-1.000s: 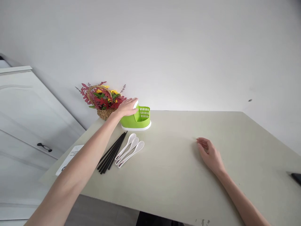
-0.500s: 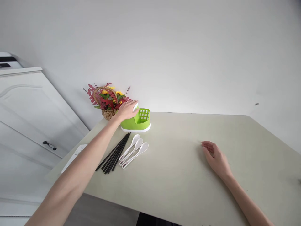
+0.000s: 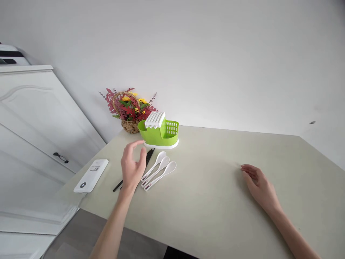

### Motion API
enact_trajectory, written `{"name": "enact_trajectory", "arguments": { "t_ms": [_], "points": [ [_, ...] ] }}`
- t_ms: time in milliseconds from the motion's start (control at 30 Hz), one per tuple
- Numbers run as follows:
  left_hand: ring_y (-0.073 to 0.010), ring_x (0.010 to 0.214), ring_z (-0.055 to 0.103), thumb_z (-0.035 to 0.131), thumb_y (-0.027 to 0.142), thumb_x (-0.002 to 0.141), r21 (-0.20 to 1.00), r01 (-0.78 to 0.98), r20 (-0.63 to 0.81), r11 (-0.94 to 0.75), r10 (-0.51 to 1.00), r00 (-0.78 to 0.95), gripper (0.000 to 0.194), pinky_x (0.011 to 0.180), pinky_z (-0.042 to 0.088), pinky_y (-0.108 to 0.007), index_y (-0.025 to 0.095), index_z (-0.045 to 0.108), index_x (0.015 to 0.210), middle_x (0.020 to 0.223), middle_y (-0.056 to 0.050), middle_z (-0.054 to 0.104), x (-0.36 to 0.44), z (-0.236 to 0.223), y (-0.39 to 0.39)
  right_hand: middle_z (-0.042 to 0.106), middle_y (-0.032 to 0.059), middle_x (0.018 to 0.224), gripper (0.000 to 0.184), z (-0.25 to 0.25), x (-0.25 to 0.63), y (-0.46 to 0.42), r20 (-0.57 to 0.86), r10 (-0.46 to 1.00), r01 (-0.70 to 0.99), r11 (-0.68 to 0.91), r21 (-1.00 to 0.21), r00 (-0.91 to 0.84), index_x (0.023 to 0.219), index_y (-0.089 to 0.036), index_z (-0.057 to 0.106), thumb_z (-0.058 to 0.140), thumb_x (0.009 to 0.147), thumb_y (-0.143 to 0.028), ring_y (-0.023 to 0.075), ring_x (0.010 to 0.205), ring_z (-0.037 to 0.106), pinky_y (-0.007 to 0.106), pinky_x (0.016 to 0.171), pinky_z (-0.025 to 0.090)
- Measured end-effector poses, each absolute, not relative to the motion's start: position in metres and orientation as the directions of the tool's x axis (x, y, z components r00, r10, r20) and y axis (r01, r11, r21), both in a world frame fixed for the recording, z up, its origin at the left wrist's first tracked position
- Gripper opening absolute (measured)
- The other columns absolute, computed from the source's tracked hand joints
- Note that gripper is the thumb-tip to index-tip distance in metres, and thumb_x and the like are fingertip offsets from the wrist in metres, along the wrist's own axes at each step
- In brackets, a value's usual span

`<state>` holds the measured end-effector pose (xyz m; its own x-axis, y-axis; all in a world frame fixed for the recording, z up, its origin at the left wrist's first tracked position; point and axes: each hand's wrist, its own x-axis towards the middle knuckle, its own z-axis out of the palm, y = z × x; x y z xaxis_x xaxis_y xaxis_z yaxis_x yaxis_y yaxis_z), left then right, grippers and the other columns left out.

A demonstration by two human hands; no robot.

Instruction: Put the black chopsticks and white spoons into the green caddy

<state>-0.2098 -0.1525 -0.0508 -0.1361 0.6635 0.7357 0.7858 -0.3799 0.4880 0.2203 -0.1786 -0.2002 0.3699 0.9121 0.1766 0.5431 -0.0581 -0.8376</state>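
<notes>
My left hand (image 3: 132, 163) hovers over the black chopsticks (image 3: 150, 155), thumb and fingers apart, nothing between them; it hides most of the bundle. Three white spoons (image 3: 160, 172) lie fanned just right of the chopsticks, handles toward me. Behind them stands a green utensil holder (image 3: 152, 136) on a white base, with a white slotted piece (image 3: 155, 119) on its raised middle and a lattice-walled compartment on its right. My right hand (image 3: 260, 185) rests on its side on the table at the right, fingers loosely curved and apart, holding nothing.
A wicker basket (image 3: 130, 126) of red and yellow flowers stands behind the holder, near the wall. The white flat device (image 3: 92, 175) lies by the table's left edge. White cabinets (image 3: 32, 144) stand left of the table (image 3: 205, 187).
My left hand has come away from the top of the utensil holder, back toward me, uncovering the white slotted piece. The view has shifted slightly; my right hand stays resting on the table.
</notes>
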Motion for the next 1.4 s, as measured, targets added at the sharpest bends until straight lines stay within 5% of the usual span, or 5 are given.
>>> {"name": "enact_trajectory", "arguments": {
  "t_ms": [300,567,1400],
  "points": [
    [-0.0342,0.129,0.057,0.061,0.038,0.095,0.394,0.896,0.583,-0.204,0.81,-0.072,0.039,0.106,0.052,-0.054,0.033,0.054,0.133,0.133,-0.009,0.063,-0.267,-0.107,-0.218,0.071,0.0074,0.131,0.041,-0.198,0.221,-0.182,0.177,0.919,0.581,-0.067,-0.811,0.352,0.125,-0.03,0.062,0.055,0.091,-0.052,0.0314,0.12,0.066,0.043,0.089,0.053],
    [-0.0387,0.144,0.042,0.059,0.052,0.096,0.377,0.924,0.406,-0.059,0.907,-0.108,0.071,0.112,0.045,-0.059,0.024,0.032,0.156,0.155,-0.017,0.045,-0.283,-0.138,-0.242,0.07,0.0042,0.134,0.041,-0.191,0.217,-0.183,0.137,0.925,0.625,-0.125,-0.771,0.353,0.126,-0.031,0.061,0.053,0.092,-0.054,0.0291,0.122,0.066,0.039,0.083,0.053],
    [-0.0355,0.134,0.054,0.057,0.059,0.095,0.487,0.866,0.353,0.114,0.881,-0.315,0.059,0.108,0.048,-0.054,0.022,0.051,0.14,0.14,-0.015,0.061,-0.275,-0.14,-0.242,0.07,-0.0011,0.133,0.043,-0.188,0.219,-0.184,0.107,0.931,0.688,-0.176,-0.704,0.348,0.123,-0.036,0.059,0.05,0.09,-0.062,0.027,0.123,0.066,0.037,0.076,0.052]
  ]
}}
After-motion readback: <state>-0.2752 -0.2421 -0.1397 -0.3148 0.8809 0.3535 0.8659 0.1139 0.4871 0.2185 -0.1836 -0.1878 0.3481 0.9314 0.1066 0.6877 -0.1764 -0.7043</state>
